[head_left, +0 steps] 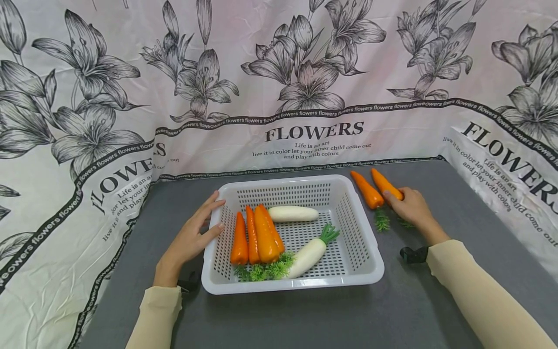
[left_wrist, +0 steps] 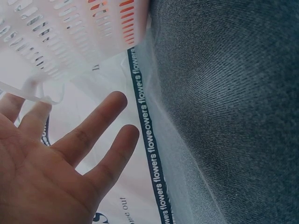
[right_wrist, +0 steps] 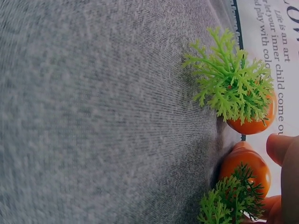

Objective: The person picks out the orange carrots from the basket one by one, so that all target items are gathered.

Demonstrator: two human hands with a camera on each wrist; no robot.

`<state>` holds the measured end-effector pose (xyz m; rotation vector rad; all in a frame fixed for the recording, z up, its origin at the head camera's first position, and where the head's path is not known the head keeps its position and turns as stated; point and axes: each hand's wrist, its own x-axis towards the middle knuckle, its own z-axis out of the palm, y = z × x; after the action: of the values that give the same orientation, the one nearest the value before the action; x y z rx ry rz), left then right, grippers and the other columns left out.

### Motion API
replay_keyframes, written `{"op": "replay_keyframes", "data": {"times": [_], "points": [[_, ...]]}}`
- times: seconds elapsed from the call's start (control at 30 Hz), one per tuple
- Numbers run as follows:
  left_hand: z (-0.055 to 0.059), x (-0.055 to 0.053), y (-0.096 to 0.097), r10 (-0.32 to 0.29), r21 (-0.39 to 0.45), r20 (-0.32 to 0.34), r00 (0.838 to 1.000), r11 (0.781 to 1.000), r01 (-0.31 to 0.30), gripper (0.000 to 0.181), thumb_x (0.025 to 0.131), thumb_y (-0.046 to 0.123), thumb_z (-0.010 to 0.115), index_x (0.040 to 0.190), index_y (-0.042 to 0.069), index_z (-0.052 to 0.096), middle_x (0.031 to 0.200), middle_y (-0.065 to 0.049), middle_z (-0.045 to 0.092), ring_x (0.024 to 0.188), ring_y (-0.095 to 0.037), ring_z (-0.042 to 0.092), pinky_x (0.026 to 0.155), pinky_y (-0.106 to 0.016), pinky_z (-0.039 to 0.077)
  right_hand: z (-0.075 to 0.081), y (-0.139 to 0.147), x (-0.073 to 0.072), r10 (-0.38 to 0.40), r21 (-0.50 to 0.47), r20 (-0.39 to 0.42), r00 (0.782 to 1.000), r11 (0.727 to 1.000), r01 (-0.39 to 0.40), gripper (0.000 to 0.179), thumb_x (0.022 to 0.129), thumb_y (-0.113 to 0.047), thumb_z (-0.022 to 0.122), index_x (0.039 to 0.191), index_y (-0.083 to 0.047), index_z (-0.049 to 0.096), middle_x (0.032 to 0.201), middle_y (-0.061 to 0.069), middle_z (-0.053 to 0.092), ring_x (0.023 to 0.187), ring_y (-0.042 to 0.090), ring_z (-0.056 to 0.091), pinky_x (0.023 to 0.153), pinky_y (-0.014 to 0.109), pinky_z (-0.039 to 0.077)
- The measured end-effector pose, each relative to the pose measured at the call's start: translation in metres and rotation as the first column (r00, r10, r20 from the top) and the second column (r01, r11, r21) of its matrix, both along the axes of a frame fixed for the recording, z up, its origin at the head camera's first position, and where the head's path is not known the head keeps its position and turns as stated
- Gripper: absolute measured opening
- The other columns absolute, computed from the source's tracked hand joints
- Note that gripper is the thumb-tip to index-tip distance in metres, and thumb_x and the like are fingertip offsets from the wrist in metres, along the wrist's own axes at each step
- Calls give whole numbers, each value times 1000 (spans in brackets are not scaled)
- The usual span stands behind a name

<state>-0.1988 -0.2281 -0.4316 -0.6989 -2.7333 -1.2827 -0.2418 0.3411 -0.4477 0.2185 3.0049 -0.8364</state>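
A white plastic basket (head_left: 375, 271) stands on the grey table, holding several orange carrots (head_left: 266, 237) and two white radishes (head_left: 309, 257). At its left rim my left hand (head_left: 189, 242) rests with spread, fairly straight fingers; the left wrist view shows fingertips touching the rim (left_wrist: 28, 95). To the right of the basket my right hand (head_left: 411, 208) holds a carrot (head_left: 387, 184) by its thick end, thumb on one side and fingers on the other. Just left of it lies another carrot (head_left: 366, 189), whose green leaves (right_wrist: 229, 77) show in the right wrist view.
The grey tabletop (head_left: 287, 320) reaches toward me in front of the basket. Behind and at both sides hangs a white cloth (head_left: 244, 145) printed with flowers and lettering. A dark wrist device (head_left: 414, 254) sits at the right sleeve.
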Motion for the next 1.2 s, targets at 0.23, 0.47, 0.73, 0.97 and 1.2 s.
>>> {"op": "replay_keyframes", "data": {"times": [0.23, 0.47, 0.73, 0.97, 1.2], "points": [[1, 0, 1, 5, -8, 0, 1000, 1000, -5, 61, 100, 27, 60, 157, 24, 39, 172, 0, 18, 119, -35, 61, 99, -59, 51, 1, 4, -1, -3, -12, 0, 1000, 1000, 3, 85, 105, -55, 35, 142, 21, 37, 134, 43, 43, 119, 53, 44, 103, 67, 39], [1, 0, 0, 1, -7, 2, 1000, 1000, -1, 61, 100, 27, 60, 157, 25, 39, 172, 1, 18, 119, -34, 61, 99, -60, 51, 4, 4, 1, -30, -24, -83, 996, 999, 28, 81, 106, -50, 38, 144, 21, 36, 134, 44, 44, 120, 55, 45, 100, 68, 40], [1, 0, 0, 2, -7, 3, 1000, 1000, -2, 61, 100, 27, 60, 157, 24, 39, 172, 0, 18, 118, -33, 61, 99, -59, 51, 15, -3, 1, -80, -11, -270, 959, 997, 80, 77, 104, -52, 42, 148, 11, 40, 136, 37, 48, 122, 56, 37, 100, 70, 27], [1, 0, -1, 2, -10, -7, 1000, 1000, -2, 61, 100, 26, 60, 157, 22, 39, 172, -2, 18, 119, -34, 61, 99, -59, 51, 33, -19, 2, -43, -20, -326, 945, 999, 38, 72, 105, -50, 45, 151, 6, 40, 137, 35, 49, 124, 55, 37, 102, 69, 26], [-1, -1, -1, 7, -23, -7, 1000, 1000, -7, 60, 101, 27, 59, 157, 23, 39, 172, -2, 18, 120, -35, 60, 99, -60, 51, 52, -43, -1, -6, -12, -317, 948, 1000, 2, 71, 104, -50, 46, 152, 2, 40, 140, 32, 49, 126, 54, 37, 105, 70, 25]]}}
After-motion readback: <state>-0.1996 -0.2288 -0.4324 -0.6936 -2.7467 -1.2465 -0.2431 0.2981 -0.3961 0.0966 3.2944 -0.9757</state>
